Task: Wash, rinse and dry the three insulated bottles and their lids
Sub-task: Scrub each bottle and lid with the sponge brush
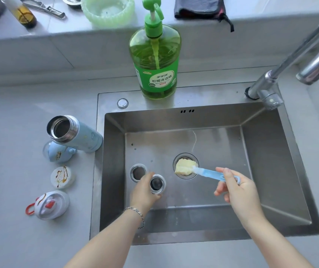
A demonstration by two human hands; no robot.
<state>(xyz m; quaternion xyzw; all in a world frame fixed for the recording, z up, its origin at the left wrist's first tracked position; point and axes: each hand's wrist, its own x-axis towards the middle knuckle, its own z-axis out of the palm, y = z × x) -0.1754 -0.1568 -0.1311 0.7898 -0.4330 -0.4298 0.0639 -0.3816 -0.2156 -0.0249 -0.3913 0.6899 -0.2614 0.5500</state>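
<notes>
Overhead view of a steel sink (270,171) set in a grey counter (19,238). The washing step appears to be in hand. The left hand (145,192) closes its grip around the neck of an open insulated bottle (157,183) standing upright in the left part of the sink. The right hand (239,192) pinches the blue handle of a sponge brush (209,173), whose yellow sponge head hovers over the sink's drain (188,157). A second open bottle (138,172) stands in the sink just beside the held one, slightly farther back. The third, a pale blue bottle (77,136), stands open on the counter just left of the sink. Three lids lie on the counter farther left of the sink: a pale blue lid (58,151), a round white lid (62,176) streaked brown, and a white lid with a red loop (50,205), also streaked. The next move probably calls for swinging the sponge left and pushing it into the held bottle's mouth while the left hand keeps the bottle steady (the sponge looks about as wide as the mouth). All three bottles show only dark interiors, so any water inside cannot be made out. A green soap bottle (154,60) on the sink's back rim is well filled with green liquid. No water is seen running from the faucet (270,80) at the sink's back right corner.
</notes>
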